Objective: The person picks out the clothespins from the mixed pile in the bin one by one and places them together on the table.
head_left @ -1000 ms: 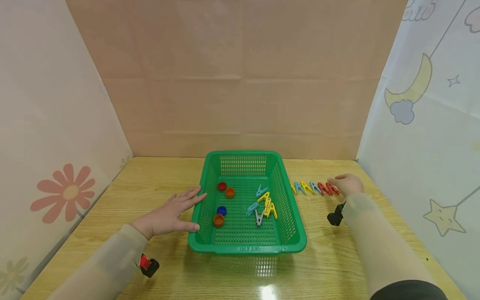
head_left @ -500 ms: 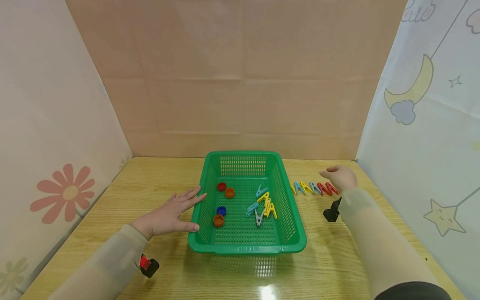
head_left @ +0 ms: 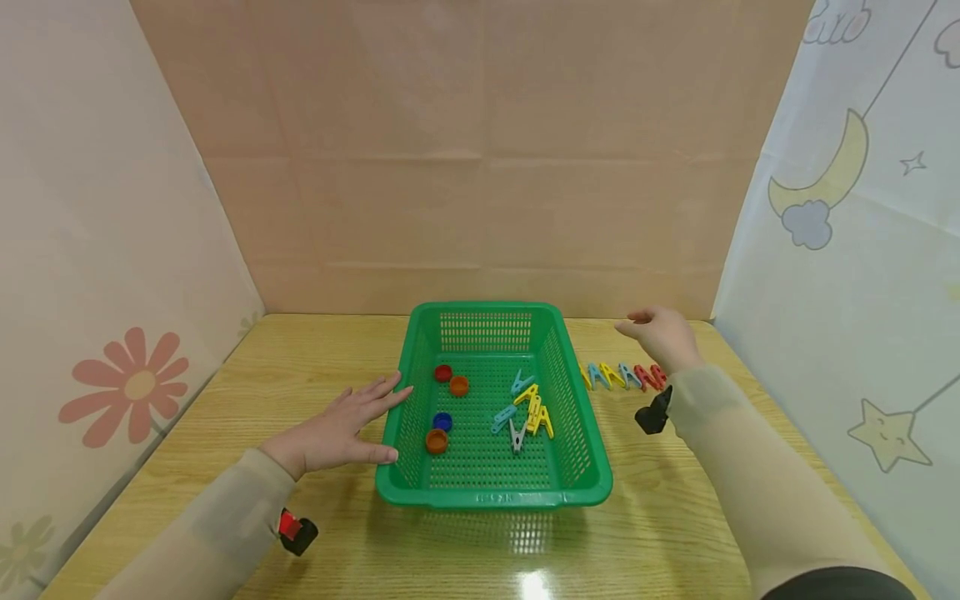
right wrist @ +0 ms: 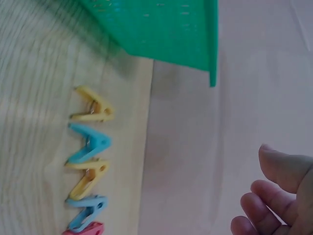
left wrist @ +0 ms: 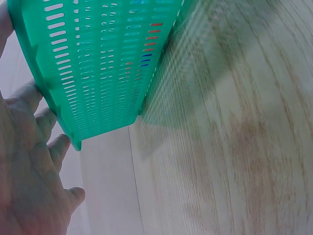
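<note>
A green plastic basket (head_left: 495, 500) stands on the wooden table. My left hand (head_left: 341, 429) rests with spread fingers on its left rim; in the left wrist view the fingertips (left wrist: 59, 144) lie along that rim. To the right of the basket runs a row of clothespins in yellow (head_left: 611, 375), blue (head_left: 597, 377) and red (head_left: 645, 377). My right hand (head_left: 667, 337) is raised over the far side of this row. Seen from the right wrist, its thumb (right wrist: 283, 169) and loosely bent fingers have a gap between them, with nothing in it.
Inside the basket, small round caps in red (head_left: 443, 372), orange (head_left: 459, 386) and blue (head_left: 442, 422) lie at left. Several more clothespins, yellow (head_left: 544, 421), blue (head_left: 503, 418) and grey (head_left: 517, 435), lie at right. A brown backdrop (head_left: 480, 208) rises behind the table.
My right hand has lifted from the red end of the clothespin row and moved left and away from me. The left hand stays on the basket rim.
</note>
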A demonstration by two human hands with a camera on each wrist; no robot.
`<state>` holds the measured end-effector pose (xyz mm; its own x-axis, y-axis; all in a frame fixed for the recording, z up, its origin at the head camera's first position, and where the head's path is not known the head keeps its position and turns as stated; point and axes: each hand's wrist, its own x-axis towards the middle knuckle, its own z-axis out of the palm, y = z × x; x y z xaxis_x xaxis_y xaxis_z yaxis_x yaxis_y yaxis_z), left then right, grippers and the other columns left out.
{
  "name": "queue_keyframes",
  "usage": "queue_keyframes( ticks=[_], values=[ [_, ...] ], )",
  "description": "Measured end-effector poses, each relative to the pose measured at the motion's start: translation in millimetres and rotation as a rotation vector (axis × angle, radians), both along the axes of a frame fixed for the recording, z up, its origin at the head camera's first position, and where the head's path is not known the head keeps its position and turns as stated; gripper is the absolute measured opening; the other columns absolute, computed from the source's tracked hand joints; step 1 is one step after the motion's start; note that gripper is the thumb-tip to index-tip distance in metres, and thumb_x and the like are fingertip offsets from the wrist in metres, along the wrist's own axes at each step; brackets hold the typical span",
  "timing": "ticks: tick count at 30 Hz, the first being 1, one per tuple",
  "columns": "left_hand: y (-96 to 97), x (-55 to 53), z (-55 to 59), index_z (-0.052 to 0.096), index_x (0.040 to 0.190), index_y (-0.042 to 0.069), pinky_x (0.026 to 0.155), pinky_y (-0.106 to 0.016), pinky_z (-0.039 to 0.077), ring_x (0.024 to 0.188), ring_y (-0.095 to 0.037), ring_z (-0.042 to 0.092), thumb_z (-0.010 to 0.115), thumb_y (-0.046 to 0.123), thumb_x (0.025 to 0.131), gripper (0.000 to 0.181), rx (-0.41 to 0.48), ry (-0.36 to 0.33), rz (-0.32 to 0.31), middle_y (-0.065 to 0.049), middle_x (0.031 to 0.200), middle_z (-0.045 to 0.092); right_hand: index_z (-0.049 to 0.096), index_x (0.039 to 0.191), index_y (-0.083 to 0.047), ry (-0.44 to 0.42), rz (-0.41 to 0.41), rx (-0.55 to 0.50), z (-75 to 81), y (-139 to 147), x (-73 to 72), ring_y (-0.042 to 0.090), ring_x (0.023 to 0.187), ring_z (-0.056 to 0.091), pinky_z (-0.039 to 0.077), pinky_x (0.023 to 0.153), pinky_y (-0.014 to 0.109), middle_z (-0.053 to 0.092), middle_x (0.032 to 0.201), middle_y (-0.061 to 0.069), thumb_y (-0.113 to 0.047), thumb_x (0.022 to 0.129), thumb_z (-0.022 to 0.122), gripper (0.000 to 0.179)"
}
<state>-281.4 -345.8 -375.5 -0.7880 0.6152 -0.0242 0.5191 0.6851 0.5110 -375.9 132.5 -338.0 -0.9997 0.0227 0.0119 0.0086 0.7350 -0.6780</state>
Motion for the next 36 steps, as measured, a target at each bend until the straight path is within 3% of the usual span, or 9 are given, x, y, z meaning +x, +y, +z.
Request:
queue_keyframes(
  ticks=[15, 21, 36],
  values=[
    [0.1, -0.6, -0.7, 0.022, 0.155, 0.021, 0.107, -0.069, -0.002, 0.145, -0.04, 0.005, 0.066, 0.051, 0.086, 0.087, 0.003, 0.009, -0.007, -0.009, 0.161, 0.007, 0.058, 0.13, -0.006, 0.133, 0.095, -0.001, 37.4, -52, 5.4, 0.034, 0.11, 0.054, 0.046, 0.09, 0.051, 0.058, 0.123, 0.017, -0.044, 0.093, 0.061, 0.053],
    [0.2, -1.7, -0.5, 0.023, 0.155, 0.02, 0.106, -0.07, -0.002, 0.145, -0.04, 0.005, 0.066, 0.05, 0.087, 0.086, 0.002, 0.016, -0.011, -0.009, 0.161, 0.007, 0.061, 0.127, -0.009, 0.15, 0.152, 0.004, 46.8, -83, 7.6, 0.031, 0.11, 0.054, 0.045, 0.091, 0.05, 0.058, 0.123, 0.013, -0.04, 0.092, 0.064, 0.047],
    [1.2, -1.7, -0.5, 0.024, 0.155, 0.019, 0.106, -0.071, 0.0, 0.144, -0.042, 0.007, 0.067, 0.048, 0.087, 0.085, 0.0, 0.034, -0.011, -0.011, 0.161, 0.009, 0.066, 0.119, -0.008, 0.133, 0.274, 0.026, 36.4, -143, 7.1, 0.025, 0.103, 0.055, 0.046, 0.088, 0.044, 0.062, 0.118, 0.01, -0.034, 0.089, 0.07, 0.04]
  ],
)
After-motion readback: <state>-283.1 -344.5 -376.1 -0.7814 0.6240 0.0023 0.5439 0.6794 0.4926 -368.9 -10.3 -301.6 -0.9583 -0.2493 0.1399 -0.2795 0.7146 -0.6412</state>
